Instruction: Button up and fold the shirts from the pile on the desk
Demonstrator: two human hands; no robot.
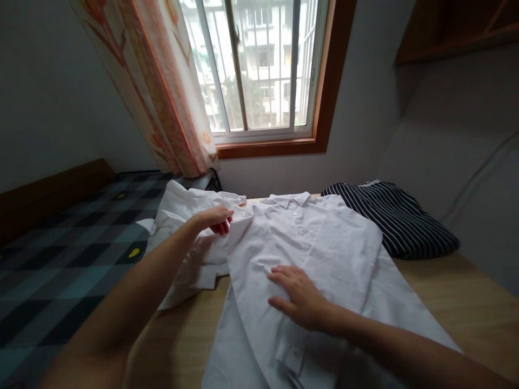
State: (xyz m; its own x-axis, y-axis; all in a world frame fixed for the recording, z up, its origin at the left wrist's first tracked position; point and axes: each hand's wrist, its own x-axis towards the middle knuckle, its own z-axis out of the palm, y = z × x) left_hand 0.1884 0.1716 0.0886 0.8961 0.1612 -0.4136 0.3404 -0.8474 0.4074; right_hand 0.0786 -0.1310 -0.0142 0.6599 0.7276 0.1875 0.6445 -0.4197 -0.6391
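Note:
A white button-up shirt [320, 243] lies front up on the wooden table, its collar toward the window. My left hand [219, 219] is closed on the fabric at the shirt's left shoulder edge, where the cloth is slightly lifted; the fingertips are partly hidden. Spread flat on the middle of the shirt front is my right hand [298, 296], fingers apart. A cuffed sleeve end [291, 356] lies over the front below my right hand. Beneath and beside my left hand, more white clothing [182, 202] is heaped at the table's left side.
A black garment with white stripes [393, 216] lies folded at the table's back right. The wooden table [174, 346] adjoins a bed with a checked cover [73, 259] on the left. Behind are a window [259, 70], a patterned curtain [158, 86] and a wall shelf [458, 43].

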